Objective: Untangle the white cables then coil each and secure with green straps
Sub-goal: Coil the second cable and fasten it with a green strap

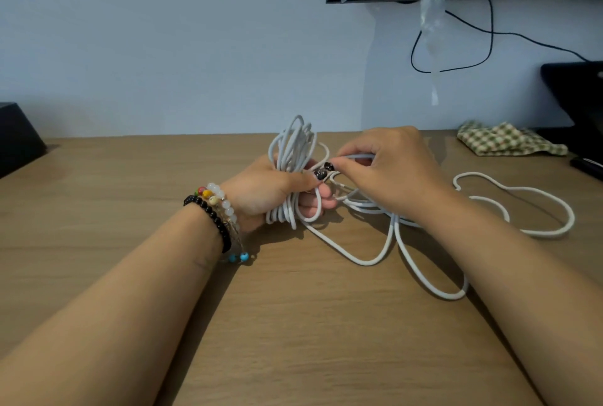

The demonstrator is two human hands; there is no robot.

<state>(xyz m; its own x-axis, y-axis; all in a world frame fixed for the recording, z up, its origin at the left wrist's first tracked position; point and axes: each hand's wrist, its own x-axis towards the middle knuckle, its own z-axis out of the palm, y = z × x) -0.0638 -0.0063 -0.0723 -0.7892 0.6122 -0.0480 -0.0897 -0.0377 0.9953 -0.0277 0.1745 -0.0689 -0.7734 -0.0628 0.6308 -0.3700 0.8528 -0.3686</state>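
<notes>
My left hand (267,192) grips a coiled bundle of white cable (293,148), whose loops stick up above the fist and hang below it. My right hand (388,170) pinches a strand of white cable right beside the left thumb. Loose white cable (424,278) trails from under the right hand in long loops across the wooden table (130,183), with another loop (538,206) lying to the right. No green strap is visible.
A green checked cloth (502,139) lies at the table's back right. A black box (16,138) stands at the far left, dark objects (577,102) at the far right. A black wire (456,46) and clear plastic (430,14) hang from a wall-mounted screen.
</notes>
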